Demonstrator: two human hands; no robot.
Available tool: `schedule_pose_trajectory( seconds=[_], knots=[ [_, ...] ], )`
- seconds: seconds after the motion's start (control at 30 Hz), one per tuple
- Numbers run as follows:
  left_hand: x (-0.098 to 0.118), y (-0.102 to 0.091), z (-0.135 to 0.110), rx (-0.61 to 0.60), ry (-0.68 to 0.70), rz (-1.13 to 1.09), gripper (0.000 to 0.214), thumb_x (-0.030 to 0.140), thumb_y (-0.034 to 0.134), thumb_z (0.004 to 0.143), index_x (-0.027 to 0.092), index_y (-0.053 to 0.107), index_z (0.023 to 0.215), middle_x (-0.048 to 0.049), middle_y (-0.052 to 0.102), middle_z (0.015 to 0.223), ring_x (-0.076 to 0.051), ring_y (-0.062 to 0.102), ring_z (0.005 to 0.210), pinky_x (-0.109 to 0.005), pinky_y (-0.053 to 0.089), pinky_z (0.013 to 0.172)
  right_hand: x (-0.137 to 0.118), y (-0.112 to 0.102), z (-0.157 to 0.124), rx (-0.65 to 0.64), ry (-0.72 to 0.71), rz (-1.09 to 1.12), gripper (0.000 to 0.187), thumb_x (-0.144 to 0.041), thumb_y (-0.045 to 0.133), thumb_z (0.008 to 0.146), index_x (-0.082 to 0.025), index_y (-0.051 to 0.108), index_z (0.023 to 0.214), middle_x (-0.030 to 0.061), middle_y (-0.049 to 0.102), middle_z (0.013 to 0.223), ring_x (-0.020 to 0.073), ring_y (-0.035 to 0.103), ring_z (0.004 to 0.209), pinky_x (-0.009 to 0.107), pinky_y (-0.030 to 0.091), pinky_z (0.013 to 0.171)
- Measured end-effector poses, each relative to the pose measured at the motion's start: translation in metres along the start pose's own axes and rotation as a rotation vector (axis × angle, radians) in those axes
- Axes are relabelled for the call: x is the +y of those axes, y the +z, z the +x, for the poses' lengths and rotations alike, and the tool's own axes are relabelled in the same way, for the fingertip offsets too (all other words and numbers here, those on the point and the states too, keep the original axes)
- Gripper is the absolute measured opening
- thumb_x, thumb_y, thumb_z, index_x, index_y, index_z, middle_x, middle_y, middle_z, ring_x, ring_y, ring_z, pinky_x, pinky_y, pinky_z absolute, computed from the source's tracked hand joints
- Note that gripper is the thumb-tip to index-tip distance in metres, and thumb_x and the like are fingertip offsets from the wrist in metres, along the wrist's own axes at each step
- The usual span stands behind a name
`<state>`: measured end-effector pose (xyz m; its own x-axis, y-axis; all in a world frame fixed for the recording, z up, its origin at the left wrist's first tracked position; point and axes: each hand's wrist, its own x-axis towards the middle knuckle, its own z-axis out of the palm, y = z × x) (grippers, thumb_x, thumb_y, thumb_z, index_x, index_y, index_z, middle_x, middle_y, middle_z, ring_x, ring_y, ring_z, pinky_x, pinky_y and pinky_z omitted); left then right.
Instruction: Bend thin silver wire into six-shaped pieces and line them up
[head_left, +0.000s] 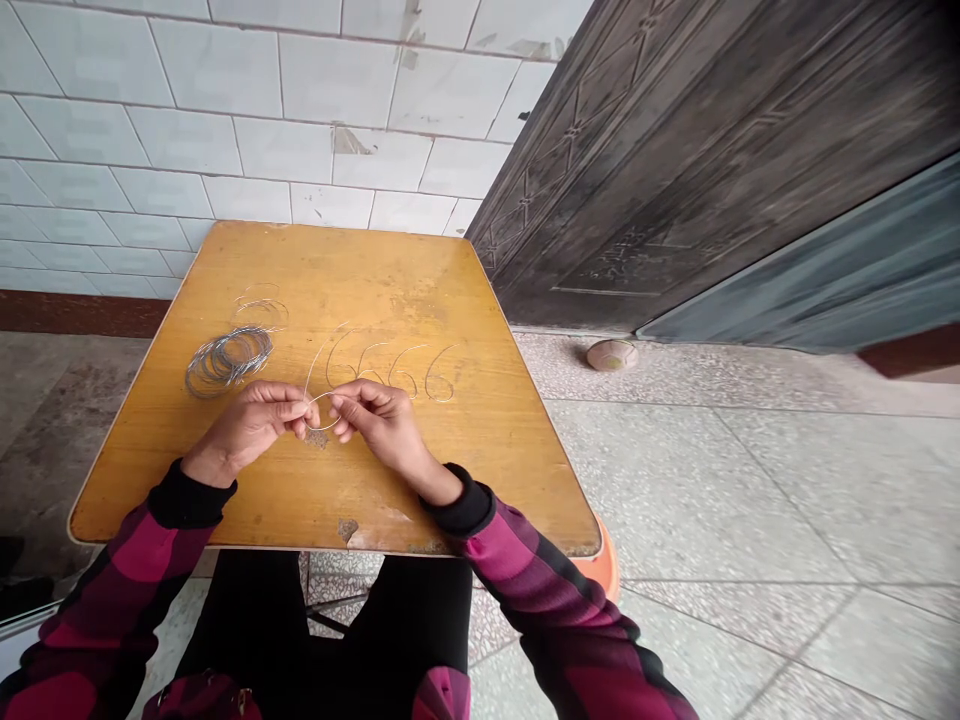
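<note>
Between my two hands is a thin metal wire (325,429), bent into a loop with one long end sticking up and away from me. My left hand (259,418) pinches the loop's left side between thumb and fingers. On the right side of the loop, my right hand (379,418) is closed in a similar pinch. Just beyond my right hand, several wires (441,375) shaped like a figure six lie in a row. To the left rests a coiled bundle of grey wire (229,358), with a few looser curved wires (259,303) behind it.
The wires lie on a yellow wooden table (420,280) with worn patches. A white tiled wall (225,70) stands behind it, and a dark carved door (600,200) is at the right. A roundish stone-like object (612,355) sits on the floor; an orange stool (606,565) shows under the table's right corner.
</note>
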<state>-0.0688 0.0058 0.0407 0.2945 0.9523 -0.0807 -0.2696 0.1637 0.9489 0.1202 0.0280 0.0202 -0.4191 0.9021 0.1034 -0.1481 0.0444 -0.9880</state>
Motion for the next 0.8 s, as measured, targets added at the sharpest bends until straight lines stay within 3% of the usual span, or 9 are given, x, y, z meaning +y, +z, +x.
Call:
schedule_pose_trajectory(
  seconds=[0.2, 0.4, 0.6, 0.8],
  knots=[
    [-0.001, 0.001, 0.001, 0.031, -0.008, 0.010, 0.020, 0.032, 0.079, 0.067, 0.013, 0.074, 0.063, -0.0063, 0.068, 0.067, -0.012, 0.056, 0.057, -0.025, 0.045, 0.057, 0.004, 0.010, -0.002, 0.106, -0.040, 0.039, 0.026, -0.043, 0.069, 0.082, -0.017, 0.064, 0.080, -0.0015, 0.065, 0.067, 0.0069, 0.060, 0.047, 0.019, 0.052, 0.045],
    [-0.006, -0.001, 0.002, 0.035, 0.009, 0.049, 0.019, 0.032, 0.076, 0.070, 0.013, 0.074, 0.066, -0.0074, 0.069, 0.070, -0.013, 0.057, 0.060, -0.026, 0.046, 0.059, 0.001, 0.007, -0.001, 0.122, -0.050, 0.026, 0.028, -0.044, 0.068, 0.082, -0.017, 0.063, 0.078, -0.0015, 0.065, 0.067, 0.0061, 0.058, 0.045, 0.018, 0.050, 0.043],
    [-0.010, -0.005, 0.001, 0.134, 0.081, 0.166, 0.017, 0.031, 0.071, 0.078, 0.015, 0.075, 0.077, -0.0065, 0.071, 0.075, -0.012, 0.057, 0.061, -0.026, 0.046, 0.058, 0.001, -0.001, 0.003, 0.098, -0.028, -0.025, 0.029, -0.045, 0.067, 0.082, -0.017, 0.062, 0.080, -0.0017, 0.065, 0.064, 0.0069, 0.060, 0.047, 0.018, 0.051, 0.045],
    [-0.010, 0.004, -0.001, 0.238, 0.079, 0.183, 0.021, 0.032, 0.075, 0.073, 0.015, 0.073, 0.085, -0.0065, 0.072, 0.084, -0.013, 0.061, 0.064, -0.026, 0.050, 0.058, 0.005, -0.008, 0.007, 0.135, 0.004, -0.049, 0.030, -0.045, 0.068, 0.081, -0.016, 0.063, 0.079, -0.0016, 0.065, 0.058, 0.0081, 0.061, 0.046, 0.020, 0.052, 0.046]
  ],
)
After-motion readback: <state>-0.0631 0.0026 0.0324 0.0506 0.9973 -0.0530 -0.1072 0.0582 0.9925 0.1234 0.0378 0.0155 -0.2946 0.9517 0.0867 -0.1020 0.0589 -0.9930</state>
